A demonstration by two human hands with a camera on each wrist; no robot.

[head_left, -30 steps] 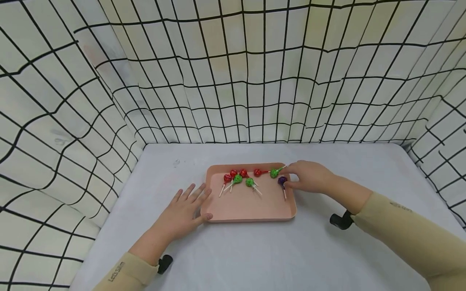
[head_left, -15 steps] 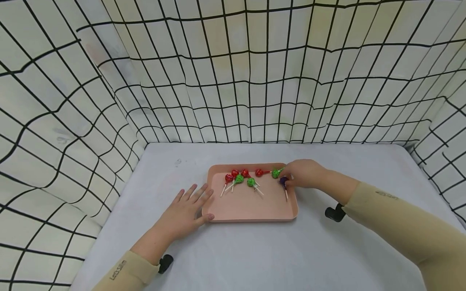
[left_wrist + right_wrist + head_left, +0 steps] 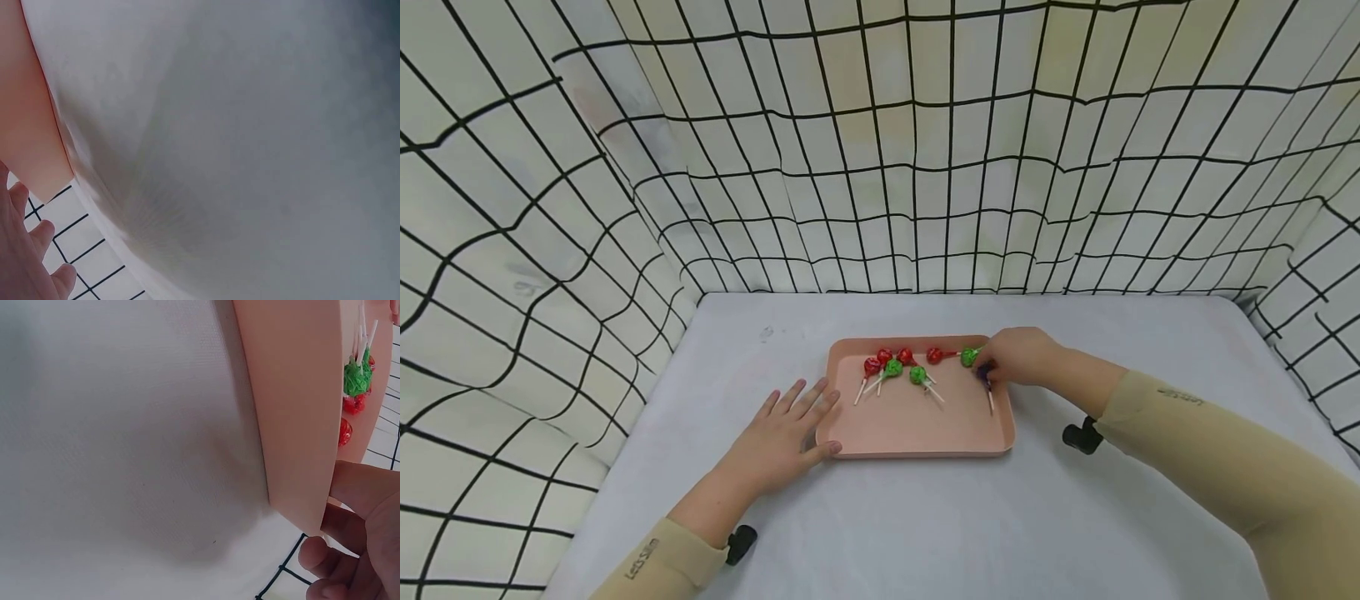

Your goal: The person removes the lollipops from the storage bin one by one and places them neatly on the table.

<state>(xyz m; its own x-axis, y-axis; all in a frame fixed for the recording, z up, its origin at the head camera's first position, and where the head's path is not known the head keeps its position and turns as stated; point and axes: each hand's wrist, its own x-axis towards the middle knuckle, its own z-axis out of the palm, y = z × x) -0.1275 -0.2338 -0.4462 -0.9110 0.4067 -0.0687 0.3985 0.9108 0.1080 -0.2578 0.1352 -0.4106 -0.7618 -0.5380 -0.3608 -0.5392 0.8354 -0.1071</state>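
Note:
A pink tray lies on the table with several red, green and purple lollipops in it. At its right end, my right hand pinches a dark purple lollipop by its head; the white stick points toward me. Just left of those fingertips is a green lollipop, and beside it a red lollipop. My left hand is spread at the tray's left edge, thumb at the near corner. The right wrist view shows the right hand at the tray wall, its fingertips partly hidden.
Toward the tray's left half lie red lollipops and green lollipops, some with crossing sticks. A white cloth covers the table. Black-gridded white curtains hang behind and at both sides.
My right hand has moved slightly left over the tray, and its thumb and fingers have closed on the purple lollipop's head. The left hand stays at the tray's edge.

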